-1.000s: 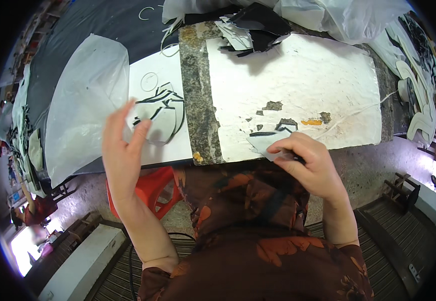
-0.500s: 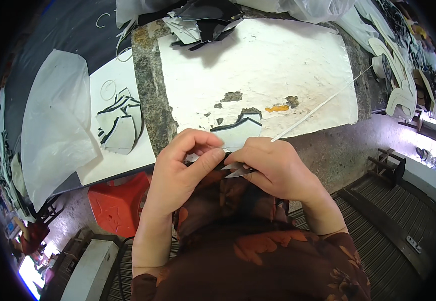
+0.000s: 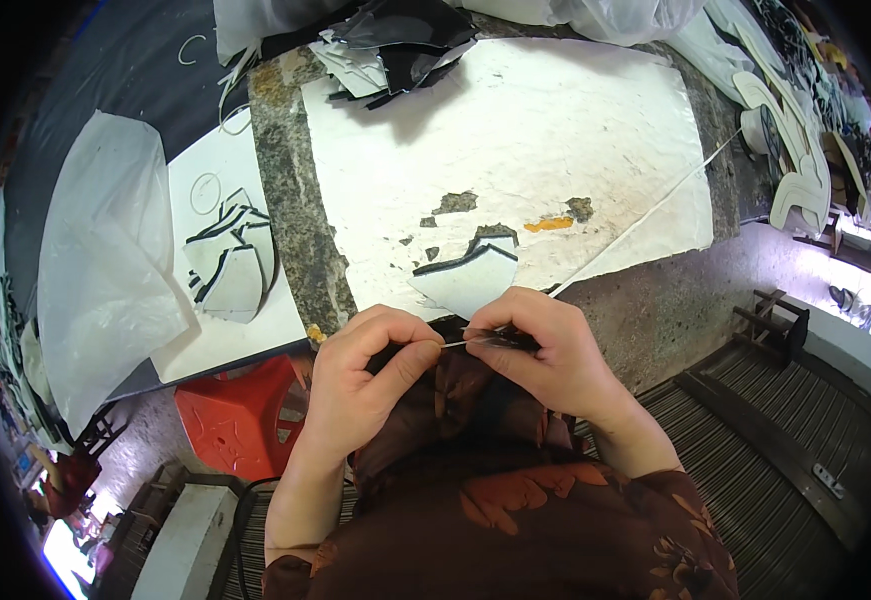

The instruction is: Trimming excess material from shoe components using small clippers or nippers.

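Observation:
My left hand [image 3: 363,368] is closed, thumb and forefinger pinching the end of a thin white strip [image 3: 645,214]. My right hand [image 3: 560,355] is closed around small scissors [image 3: 505,341], their dark metal partly hidden by the fingers. Between the two hands a short length of the strip is stretched, and from the right hand it runs up across the table toward a white roll [image 3: 755,132]. Just beyond my fingertips, a pale cut piece [image 3: 470,282] with a black edge lies at the table's near edge.
A worn white sheet [image 3: 515,130] covers the stone tabletop. At its far side sits a stack of black and white pieces [image 3: 395,50]. More black-edged pieces [image 3: 235,270] lie on a white board at left, beside a plastic bag [image 3: 105,260]. A red stool [image 3: 235,415] stands below.
The scissors' blades, which pointed left in plain sight, are now mostly covered by my right hand. Both hands have drawn close together, with the white strip taut between them. The view has shifted slightly.

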`<state>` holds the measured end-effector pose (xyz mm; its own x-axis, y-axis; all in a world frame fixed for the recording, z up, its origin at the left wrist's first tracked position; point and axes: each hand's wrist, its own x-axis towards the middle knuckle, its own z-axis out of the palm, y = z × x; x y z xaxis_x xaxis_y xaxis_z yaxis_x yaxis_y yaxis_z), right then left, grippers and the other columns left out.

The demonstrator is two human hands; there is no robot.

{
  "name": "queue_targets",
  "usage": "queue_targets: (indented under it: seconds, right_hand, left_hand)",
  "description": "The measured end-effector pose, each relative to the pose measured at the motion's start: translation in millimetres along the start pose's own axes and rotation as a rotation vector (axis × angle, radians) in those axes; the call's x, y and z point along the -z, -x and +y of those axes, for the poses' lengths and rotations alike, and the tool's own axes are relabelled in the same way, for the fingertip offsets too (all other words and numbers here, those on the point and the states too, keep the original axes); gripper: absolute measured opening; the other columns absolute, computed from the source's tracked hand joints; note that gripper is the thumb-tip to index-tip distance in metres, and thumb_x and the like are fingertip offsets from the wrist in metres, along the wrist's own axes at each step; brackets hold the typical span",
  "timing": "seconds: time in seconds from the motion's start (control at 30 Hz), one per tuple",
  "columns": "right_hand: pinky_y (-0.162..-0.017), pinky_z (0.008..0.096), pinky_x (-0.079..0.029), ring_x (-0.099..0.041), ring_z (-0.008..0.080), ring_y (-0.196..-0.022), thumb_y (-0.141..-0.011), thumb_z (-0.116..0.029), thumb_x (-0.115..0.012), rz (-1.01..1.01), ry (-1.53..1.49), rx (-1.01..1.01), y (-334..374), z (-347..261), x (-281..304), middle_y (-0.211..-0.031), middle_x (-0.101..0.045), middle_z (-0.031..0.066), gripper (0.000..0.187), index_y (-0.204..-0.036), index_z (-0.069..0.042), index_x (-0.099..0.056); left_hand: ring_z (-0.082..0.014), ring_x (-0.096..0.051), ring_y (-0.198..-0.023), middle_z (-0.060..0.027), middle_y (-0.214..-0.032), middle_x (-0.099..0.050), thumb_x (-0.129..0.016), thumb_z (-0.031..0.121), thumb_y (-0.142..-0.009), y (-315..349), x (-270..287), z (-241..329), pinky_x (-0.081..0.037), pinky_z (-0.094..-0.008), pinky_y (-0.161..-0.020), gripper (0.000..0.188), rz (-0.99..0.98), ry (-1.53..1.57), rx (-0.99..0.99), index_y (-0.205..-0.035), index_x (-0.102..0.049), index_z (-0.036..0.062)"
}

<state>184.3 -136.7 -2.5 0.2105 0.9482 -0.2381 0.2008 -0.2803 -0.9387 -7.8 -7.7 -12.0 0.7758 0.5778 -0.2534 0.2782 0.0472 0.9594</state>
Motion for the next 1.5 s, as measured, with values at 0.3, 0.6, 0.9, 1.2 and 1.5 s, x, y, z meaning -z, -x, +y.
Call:
queue_targets:
  seconds: [0.3,0.6,0.9,1.2,1.5]
  right_hand:
    - [-0.068,0.0258,-0.048,-0.06,0.0092,-0.077,-0.092,-0.003,-0.074,-0.088,-0.226,-0.036,-7.8,-19.0,-12.3,-0.087,-0.066,0.0023,0.006,-0.095,-0.003,-0.068]
    - [-0.063,0.0361,-0.051,-0.065,0.0271,-0.072,-0.086,-0.011,-0.072,0.24,0.353,0.046,-46.4,11.4,-21.5,-0.081,-0.066,0.0094,0.011,-0.092,-0.004,-0.066]
    - [-0.063,0.037,-0.052,-0.067,0.0289,-0.073,-0.086,-0.012,-0.072,0.209,0.376,0.018,-46.9,11.6,-21.2,-0.082,-0.068,0.0096,0.01,-0.092,-0.006,-0.066]
    - [-0.065,0.0346,-0.053,-0.068,0.0282,-0.075,-0.085,-0.009,-0.074,0.254,0.422,0.065,-46.2,14.1,-26.8,-0.084,-0.069,0.0095,0.012,-0.095,-0.006,-0.068]
    - [-0.059,0.0396,-0.051,-0.067,0.029,-0.071,-0.084,-0.013,-0.072,0.305,0.465,0.142,-47.1,18.5,-31.1,-0.079,-0.066,0.0064,0.012,-0.09,-0.01,-0.062]
  left_hand:
    - [-0.0241,-0.056,-0.098,0.0002,-0.108,-0.063,-0.081,0.013,-0.08,2.6,-16.4,-30.1,-0.042,-0.0401,-0.087,0.037,0.233,-0.813,-0.404,-0.117,-0.077,0.0147]
    - [-0.0235,-0.052,-0.104,0.0001,-0.114,-0.057,-0.081,0.015,-0.08,4.8,-24.0,-35.7,-0.04,-0.0423,-0.091,0.042,0.26,-0.897,-0.435,-0.122,-0.075,0.0147]
    - [-0.0228,-0.051,-0.103,0.0006,-0.113,-0.057,-0.08,0.016,-0.08,4.4,-23.8,-35.4,-0.039,-0.0417,-0.091,0.043,0.258,-0.908,-0.442,-0.122,-0.075,0.0141]
    - [-0.0229,-0.051,-0.102,0.0005,-0.113,-0.057,-0.079,0.016,-0.081,4.6,-25.8,-36.1,-0.039,-0.0421,-0.092,0.041,0.26,-0.906,-0.437,-0.122,-0.075,0.0133]
    - [-0.0259,-0.052,-0.116,-0.0023,-0.138,-0.061,-0.077,0.017,-0.083,5.5,-30.6,-37.8,-0.038,-0.043,-0.097,0.038,0.31,-0.942,-0.426,-0.121,-0.075,0.0132]
